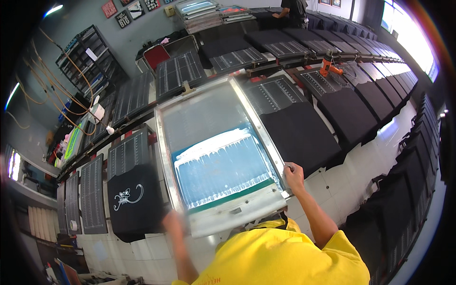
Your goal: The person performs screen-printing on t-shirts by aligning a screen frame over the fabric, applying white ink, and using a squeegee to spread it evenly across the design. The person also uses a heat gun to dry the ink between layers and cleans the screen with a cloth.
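A metal-framed printing screen (209,102) lies tilted in front of me, with a blue stencil area (223,171) and a band of white ink across its upper part. My right hand (293,175) grips the frame's right rail near the lower corner. My left hand (172,222) is blurred at the frame's lower left corner, and I cannot tell whether it grips the frame. A black shirt with a white print (130,197) lies on the pallet to the left. A plain black shirt (297,135) lies on the pallet to the right.
Long rows of pallets with black shirts (351,114) run right and back. Bare gridded pallets (92,194) sit at left. An orange heat gun (327,64) rests on a far pallet. Another person (292,10) stands at the back by stacked screens (204,14). A dark rack (88,59) stands by the wall.
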A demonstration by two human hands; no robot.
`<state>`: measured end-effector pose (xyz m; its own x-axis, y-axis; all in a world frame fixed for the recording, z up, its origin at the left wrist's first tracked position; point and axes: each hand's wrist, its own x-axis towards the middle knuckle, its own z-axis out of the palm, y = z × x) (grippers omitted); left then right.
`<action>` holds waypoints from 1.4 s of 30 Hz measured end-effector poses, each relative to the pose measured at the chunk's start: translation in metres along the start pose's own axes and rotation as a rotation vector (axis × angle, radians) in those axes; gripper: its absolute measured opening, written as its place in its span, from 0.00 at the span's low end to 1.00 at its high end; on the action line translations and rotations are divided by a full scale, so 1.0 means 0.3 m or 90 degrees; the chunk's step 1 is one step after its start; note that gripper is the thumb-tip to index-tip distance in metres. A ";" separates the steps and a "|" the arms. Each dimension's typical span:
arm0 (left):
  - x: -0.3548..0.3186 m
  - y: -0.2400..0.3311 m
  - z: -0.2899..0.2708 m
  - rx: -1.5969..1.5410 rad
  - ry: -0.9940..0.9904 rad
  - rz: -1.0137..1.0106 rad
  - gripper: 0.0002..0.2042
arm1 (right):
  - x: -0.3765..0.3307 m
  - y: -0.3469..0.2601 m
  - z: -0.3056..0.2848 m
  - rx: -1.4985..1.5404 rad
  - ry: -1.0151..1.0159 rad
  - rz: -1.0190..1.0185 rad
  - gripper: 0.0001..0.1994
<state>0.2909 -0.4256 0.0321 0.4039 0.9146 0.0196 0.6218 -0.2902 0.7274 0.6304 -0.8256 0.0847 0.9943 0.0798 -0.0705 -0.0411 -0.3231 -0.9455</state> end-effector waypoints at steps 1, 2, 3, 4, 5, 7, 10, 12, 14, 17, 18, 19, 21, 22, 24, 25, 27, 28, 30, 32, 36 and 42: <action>-0.033 0.068 0.010 -0.073 -0.014 -0.045 0.14 | 0.030 0.005 -0.049 0.029 -0.012 0.008 0.13; -0.087 0.136 0.027 -0.113 -0.025 -0.104 0.15 | 0.065 0.016 -0.100 0.032 -0.027 0.023 0.13; -0.145 0.217 0.057 -0.166 -0.035 -0.147 0.15 | 0.112 0.033 -0.156 0.036 -0.024 -0.003 0.13; -0.196 0.299 0.102 -0.191 -0.019 -0.172 0.15 | 0.162 0.056 -0.211 0.040 -0.023 -0.022 0.13; -0.248 0.378 0.143 -0.225 -0.007 -0.180 0.15 | 0.201 0.081 -0.268 0.044 -0.022 -0.037 0.13; -0.331 0.495 0.201 -0.287 0.003 -0.198 0.15 | 0.256 0.102 -0.356 0.047 -0.022 -0.027 0.14; -0.435 0.635 0.375 -0.258 0.026 -0.206 0.15 | 0.395 0.155 -0.554 0.050 -0.019 -0.030 0.14; -0.504 0.683 0.480 -0.258 0.026 -0.144 0.15 | 0.462 0.188 -0.669 0.037 -0.034 -0.021 0.14; -0.535 0.735 0.554 -0.221 -0.012 -0.139 0.15 | 0.539 0.183 -0.767 0.027 -0.049 0.013 0.14; -0.597 0.783 0.665 -0.283 0.018 -0.057 0.16 | 0.601 0.204 -0.865 0.008 -0.042 0.004 0.15; -0.607 0.796 0.691 -0.300 0.009 -0.046 0.16 | 0.617 0.211 -0.887 -0.009 -0.034 -0.005 0.15; -0.612 0.804 0.716 -0.289 0.008 -0.051 0.16 | 0.633 0.220 -0.903 -0.006 -0.031 -0.012 0.15; -0.614 0.831 0.758 -0.283 0.003 -0.045 0.15 | 0.667 0.236 -0.936 -0.009 -0.029 0.004 0.15; -0.614 0.843 0.777 -0.270 0.011 -0.041 0.15 | 0.683 0.247 -0.947 -0.008 -0.035 -0.006 0.15; -0.608 0.857 0.803 -0.250 0.012 -0.035 0.15 | 0.710 0.272 -0.950 -0.010 -0.030 -0.005 0.15; -0.605 0.864 0.814 -0.243 0.017 -0.037 0.15 | 0.726 0.284 -0.952 -0.008 -0.032 0.003 0.15; -0.597 0.871 0.837 -0.225 0.019 -0.031 0.16 | 0.757 0.305 -0.956 0.006 -0.041 -0.016 0.15; -0.591 0.869 0.846 -0.220 0.013 -0.024 0.16 | 0.769 0.317 -0.953 0.017 -0.047 -0.021 0.15; -0.578 0.866 0.861 -0.180 -0.005 -0.045 0.16 | 0.793 0.336 -0.944 0.021 -0.044 -0.013 0.15; -0.569 0.860 0.876 -0.172 -0.008 -0.051 0.16 | 0.809 0.354 -0.939 0.026 -0.045 -0.007 0.15; -0.563 0.855 0.901 -0.177 0.010 -0.045 0.16 | 0.825 0.376 -0.928 0.024 -0.037 -0.021 0.15; -0.552 0.865 0.912 -0.188 0.018 -0.050 0.16 | 0.826 0.356 -0.912 0.009 -0.023 -0.030 0.15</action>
<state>0.5689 -0.7294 0.0299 0.3410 0.9397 -0.0279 0.4268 -0.1283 0.8952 0.8993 -1.0984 0.0534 0.9909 0.1293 -0.0370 0.0042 -0.3046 -0.9525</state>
